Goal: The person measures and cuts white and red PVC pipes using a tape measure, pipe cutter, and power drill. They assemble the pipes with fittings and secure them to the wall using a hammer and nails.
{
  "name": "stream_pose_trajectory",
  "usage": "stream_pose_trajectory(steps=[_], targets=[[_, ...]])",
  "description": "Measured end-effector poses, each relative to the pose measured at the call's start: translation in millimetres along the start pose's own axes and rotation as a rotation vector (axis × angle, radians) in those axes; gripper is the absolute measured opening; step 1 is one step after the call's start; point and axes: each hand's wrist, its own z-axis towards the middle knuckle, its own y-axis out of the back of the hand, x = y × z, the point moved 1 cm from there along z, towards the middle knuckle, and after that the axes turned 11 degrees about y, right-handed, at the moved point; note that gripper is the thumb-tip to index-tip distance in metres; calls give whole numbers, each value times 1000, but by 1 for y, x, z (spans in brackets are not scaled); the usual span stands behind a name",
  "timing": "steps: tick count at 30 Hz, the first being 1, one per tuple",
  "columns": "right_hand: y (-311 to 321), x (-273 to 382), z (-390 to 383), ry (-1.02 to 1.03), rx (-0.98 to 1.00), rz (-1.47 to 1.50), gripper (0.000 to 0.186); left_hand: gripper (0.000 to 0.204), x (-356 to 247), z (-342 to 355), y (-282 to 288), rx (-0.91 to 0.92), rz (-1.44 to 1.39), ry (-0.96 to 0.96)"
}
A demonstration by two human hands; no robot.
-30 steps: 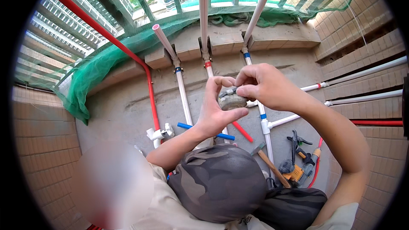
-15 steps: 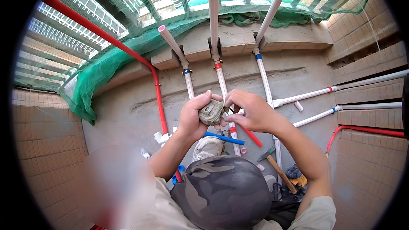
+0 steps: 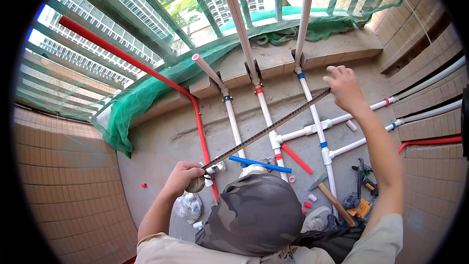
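Observation:
My left hand (image 3: 181, 180) is closed around a worn, dirty tape measure (image 3: 196, 185), low on the left. From its case a dark, marked blade (image 3: 266, 131) runs straight out, slanting up to the right. The blade's far end is pinched in the fingers of my right hand (image 3: 345, 88), which is raised on the right. The stretched blade passes above several white pipes on the floor. Beneath it lie a loose blue pipe (image 3: 259, 164) and a short red pipe (image 3: 297, 159).
White pipes with tees (image 3: 277, 140) cross the concrete floor and rise past the ledge. A bent red pipe (image 3: 199, 132) stands left. A hammer (image 3: 337, 200) and a yellow-black power tool (image 3: 360, 209) lie at right, a plastic bag (image 3: 188, 206) at left. Green netting (image 3: 119, 122) covers the railing.
My hands have moved apart, the left down and left with the case, the right up and right. The tape blade is now drawn out long between them. The view has shifted.

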Motion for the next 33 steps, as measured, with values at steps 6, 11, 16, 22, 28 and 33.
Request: stream_pose_trajectory(steps=[6, 11, 16, 22, 28, 33], targets=[[4, 161, 72, 370, -140, 526, 46, 22, -70, -40, -34, -454, 445, -567], [17, 140, 110, 209, -387, 611, 2, 26, -82, -61, -36, -603, 471, -730], [79, 19, 131, -366, -985, 682, 24, 35, 36, -39, 8, -636, 450, -640], [82, -34, 161, -314, -1323, 1362, 31, 19, 196, -29, 8, -728, 549, -768], [29, 76, 227, -203, -757, 1308, 41, 21, 71, 4, -47, -561, 51, -717], [8, 114, 232, -122, -521, 829, 24, 30, -33, 30, -52, -305, -337, -892]])
